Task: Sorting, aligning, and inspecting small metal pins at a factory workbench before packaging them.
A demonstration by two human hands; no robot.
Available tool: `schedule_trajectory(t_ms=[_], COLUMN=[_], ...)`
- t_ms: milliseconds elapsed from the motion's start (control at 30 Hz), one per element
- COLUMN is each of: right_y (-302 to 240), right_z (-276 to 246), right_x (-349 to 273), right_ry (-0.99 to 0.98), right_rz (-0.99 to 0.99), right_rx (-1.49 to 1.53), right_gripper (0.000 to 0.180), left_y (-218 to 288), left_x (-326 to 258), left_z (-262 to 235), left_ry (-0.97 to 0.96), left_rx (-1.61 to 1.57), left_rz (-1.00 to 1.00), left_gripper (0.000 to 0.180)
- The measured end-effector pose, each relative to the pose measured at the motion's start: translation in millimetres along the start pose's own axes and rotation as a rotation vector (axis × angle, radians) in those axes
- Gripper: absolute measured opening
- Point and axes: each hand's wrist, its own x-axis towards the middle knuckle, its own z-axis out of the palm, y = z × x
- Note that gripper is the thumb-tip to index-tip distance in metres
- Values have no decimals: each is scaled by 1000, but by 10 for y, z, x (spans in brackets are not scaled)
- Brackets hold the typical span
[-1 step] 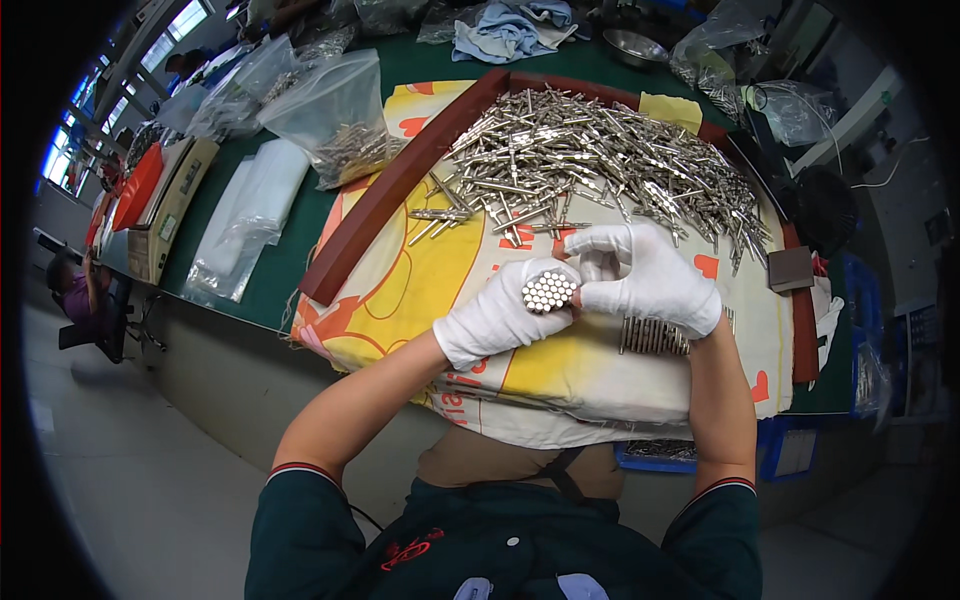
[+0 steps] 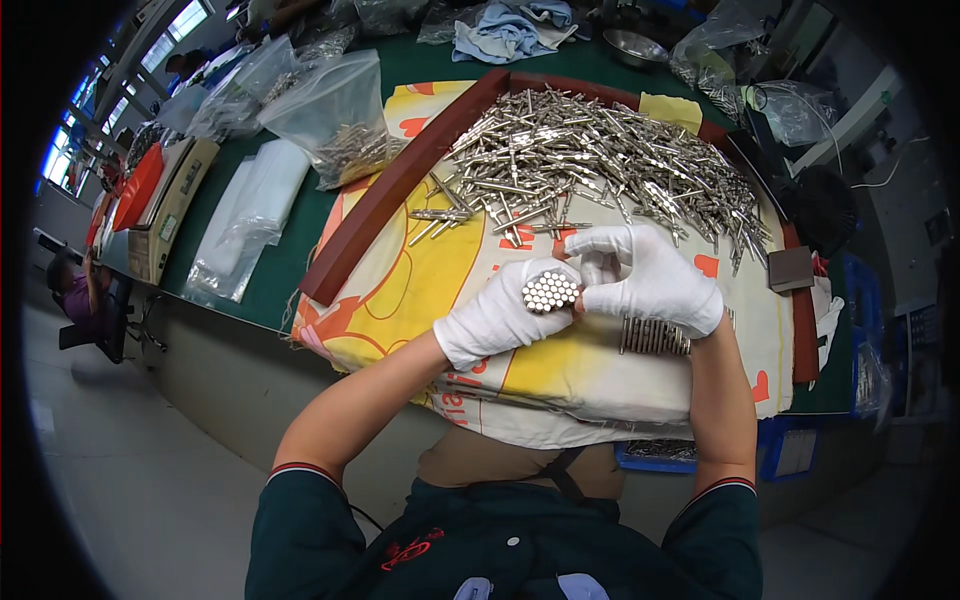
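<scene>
My left hand [image 2: 497,318], in a white glove, is wrapped round a tight bundle of slim metal rods [image 2: 549,291]. Their round, pale ends face up toward me. Close against the right side of the bundle is my white-gloved right hand [image 2: 655,279], its thumb and index finger apart in a curve; the thumb tip is at the bundle's edge. Under the right wrist, a row of metal rods [image 2: 655,336] lies side by side on the patterned cloth [image 2: 420,290], partly covered by that hand. Beyond both hands spreads a large heap of loose metal rods [image 2: 600,150].
A dark red wooden frame [image 2: 400,190] borders the heap. A brown block [image 2: 790,268] sits at the right rail. To the left are a clear bag of rods [image 2: 340,120] and flat plastic bags [image 2: 250,210]. A metal bowl [image 2: 635,46] stands far back.
</scene>
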Motion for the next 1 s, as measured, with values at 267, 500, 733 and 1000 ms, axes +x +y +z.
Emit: schedule_trajectory(t_ms=[267,500,733,1000], right_y=[63,75,-5,13], right_z=[-17,-28,-3,-34], right_x=[30,28,40,13], right_ry=[-34,-58,22,32], right_rz=[22,6,53,44], right_rx=[-34,-25,-50,48], right_gripper=[58,60,58,51], left_y=[42,40,25,52], left_x=[-10,-7,20,20], left_z=[-9,8,-13,-18], left_ry=[-19,-27,0,-41], left_rx=[18,18,-96,-192], left_rz=[-19,14,-38,-72], left_gripper=[26,26,30,25])
